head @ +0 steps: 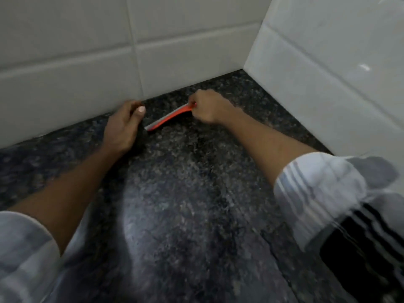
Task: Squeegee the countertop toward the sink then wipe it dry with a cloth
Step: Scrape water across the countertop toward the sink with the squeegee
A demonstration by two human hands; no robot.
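Observation:
An orange squeegee [168,118] with a pale blade edge lies low on the dark speckled granite countertop [185,193], close to the back wall. My right hand [207,107] is shut on its far right end. My left hand [124,125] rests on the counter against the wall at the squeegee's left end, over something dark that I cannot make out. No sink or cloth is in view. The picture is blurred by motion.
A white tiled wall [87,62] runs along the back of the counter. A second white tiled wall [328,73] closes the right side, forming a corner at the far right. Both of my forearms reach forward over the counter, in striped white sleeves.

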